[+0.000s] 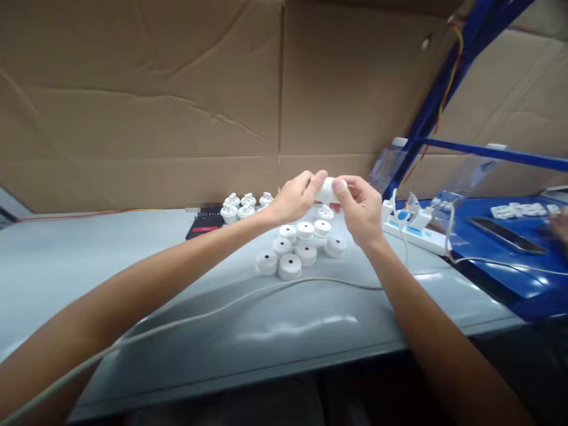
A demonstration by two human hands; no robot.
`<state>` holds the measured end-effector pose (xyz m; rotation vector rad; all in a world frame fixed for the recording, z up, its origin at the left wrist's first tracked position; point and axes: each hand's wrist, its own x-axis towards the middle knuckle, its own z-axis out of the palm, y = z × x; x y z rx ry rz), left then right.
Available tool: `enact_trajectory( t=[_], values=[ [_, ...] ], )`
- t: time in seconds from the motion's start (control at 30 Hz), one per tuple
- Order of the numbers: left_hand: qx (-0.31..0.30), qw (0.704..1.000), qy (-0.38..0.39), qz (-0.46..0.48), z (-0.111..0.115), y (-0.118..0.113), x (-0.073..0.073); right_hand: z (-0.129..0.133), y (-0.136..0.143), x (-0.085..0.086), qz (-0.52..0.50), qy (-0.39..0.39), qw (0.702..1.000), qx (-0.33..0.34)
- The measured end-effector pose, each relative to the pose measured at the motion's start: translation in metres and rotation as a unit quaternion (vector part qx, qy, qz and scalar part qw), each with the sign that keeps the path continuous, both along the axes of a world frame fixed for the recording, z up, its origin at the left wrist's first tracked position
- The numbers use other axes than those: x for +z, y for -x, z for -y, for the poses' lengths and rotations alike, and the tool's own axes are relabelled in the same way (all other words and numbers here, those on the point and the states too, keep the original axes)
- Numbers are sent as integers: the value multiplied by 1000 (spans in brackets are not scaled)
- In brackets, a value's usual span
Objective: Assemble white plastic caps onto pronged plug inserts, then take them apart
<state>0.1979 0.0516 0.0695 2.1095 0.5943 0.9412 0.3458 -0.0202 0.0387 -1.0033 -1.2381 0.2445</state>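
A white round part is gripped between my two hands above the grey table. My left hand pinches it from the left with thumb and fingers. From the right, my right hand presses its thumb on it, the fingers curled behind. Below the hands stand several white round pieces, most with a dark dot on top. Several white pieces with raised tabs stand in rows at the back, left of my left hand, partly hidden by it.
A white cable crosses the table in front. A black and red object lies at the back left. On the right are a power strip, a blue frame, a phone and another person's hand. Cardboard rises behind.
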Motion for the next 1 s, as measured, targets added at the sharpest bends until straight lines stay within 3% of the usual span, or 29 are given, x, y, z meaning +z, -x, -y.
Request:
enact_trajectory(
  t=[0.07,0.13,0.23,0.33,0.4,0.47,0.57,0.7,0.83,0.9,1.0],
  values=[
    [-35,977,209,22,-10,2,4,5,-10,5,167,-80,981,-51],
    [-62,935,345,59,-20,7,7,6,-21,8,258,-127,952,-105],
    [-52,903,406,132,-30,14,5,0,-31,5,190,-99,968,-134],
    [-88,899,409,127,-27,12,-5,-8,-27,-2,45,35,998,-38],
    [-122,904,395,108,-21,7,-11,-11,-21,-6,-10,134,989,56],
    [-128,910,378,111,-16,1,-12,-13,-19,-8,-24,175,981,82],
    [-109,918,358,131,-18,-2,-5,-13,-26,-7,4,151,988,-9],
    [-66,957,260,110,-34,8,3,-14,-40,-7,61,157,982,-80],
    [72,989,133,2,-56,16,1,-15,-44,-12,194,134,959,-159],
    [163,980,2,-112,-66,17,-3,-16,-43,-16,237,131,948,-168],
    [217,923,-132,-289,-81,12,-6,-19,-40,-23,283,131,937,-154]
  ],
)
